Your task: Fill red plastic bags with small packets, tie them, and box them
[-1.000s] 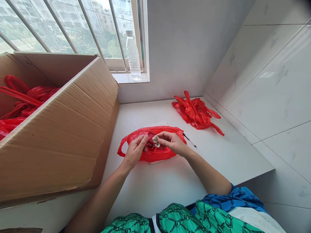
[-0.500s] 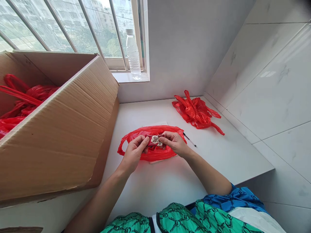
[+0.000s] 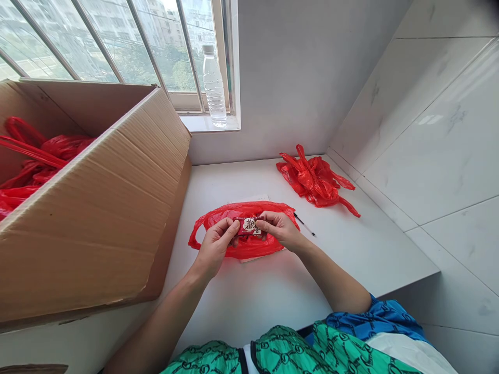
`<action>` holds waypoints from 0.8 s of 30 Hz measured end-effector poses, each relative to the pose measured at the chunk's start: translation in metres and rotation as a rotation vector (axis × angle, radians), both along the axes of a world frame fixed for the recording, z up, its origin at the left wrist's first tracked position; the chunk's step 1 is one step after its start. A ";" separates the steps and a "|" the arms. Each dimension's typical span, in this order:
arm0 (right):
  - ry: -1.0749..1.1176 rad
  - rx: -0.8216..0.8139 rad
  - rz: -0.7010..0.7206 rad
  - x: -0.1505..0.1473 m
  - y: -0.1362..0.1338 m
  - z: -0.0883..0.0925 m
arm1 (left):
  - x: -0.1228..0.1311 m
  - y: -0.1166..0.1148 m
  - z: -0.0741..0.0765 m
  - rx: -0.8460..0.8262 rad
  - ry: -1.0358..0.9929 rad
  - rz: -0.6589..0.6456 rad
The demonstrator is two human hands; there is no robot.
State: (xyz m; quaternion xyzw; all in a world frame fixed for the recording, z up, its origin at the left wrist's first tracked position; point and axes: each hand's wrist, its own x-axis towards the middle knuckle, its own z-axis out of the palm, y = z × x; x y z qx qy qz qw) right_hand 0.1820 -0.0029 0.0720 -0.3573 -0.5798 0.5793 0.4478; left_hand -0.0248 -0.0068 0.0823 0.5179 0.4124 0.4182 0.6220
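Observation:
Both my hands pinch a small dark red packet (image 3: pixel 249 226) with a white printed label bearing Chinese characters. My left hand (image 3: pixel 215 244) holds its left end, and my right hand (image 3: pixel 279 230) holds its right end. Just beneath them lies a flattened, open red plastic carrier bag (image 3: pixel 244 210), its handle loop at the left. The hands hide the bag's middle. A sheet of white paper (image 3: pixel 249 198) shows under the bag's far and near edges.
A large cardboard box (image 3: pixel 97 208) with red bags inside stands at the left on the white counter (image 3: pixel 253 296). A bunched red bag (image 3: pixel 314 182) lies at the back right. A black pen (image 3: pixel 304 224) lies beside the carrier bag, and a water bottle (image 3: pixel 213 85) stands on the windowsill.
The packet has turned from a tilted position to nearly level between my hands, with its label facing up. My hands have drawn slightly closer around it.

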 end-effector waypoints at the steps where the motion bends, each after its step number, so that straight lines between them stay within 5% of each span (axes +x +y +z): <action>1: -0.005 0.002 0.000 0.000 0.000 0.000 | 0.000 0.000 0.000 0.004 0.005 0.001; 6: -0.092 0.030 -0.046 0.002 0.001 -0.001 | -0.004 0.001 0.002 0.069 0.085 0.042; 11: -0.526 0.225 -0.326 0.004 0.001 0.000 | -0.007 0.004 0.002 0.256 0.124 0.251; 13: -0.618 0.240 -0.291 0.005 0.001 0.001 | -0.008 0.005 0.001 0.313 0.151 0.275; 17: -0.694 0.205 -0.106 0.007 0.002 -0.005 | -0.008 0.004 -0.003 0.437 0.334 0.201; 24: -1.284 0.316 -0.247 0.010 0.011 -0.021 | -0.007 0.005 -0.019 0.693 0.825 -0.098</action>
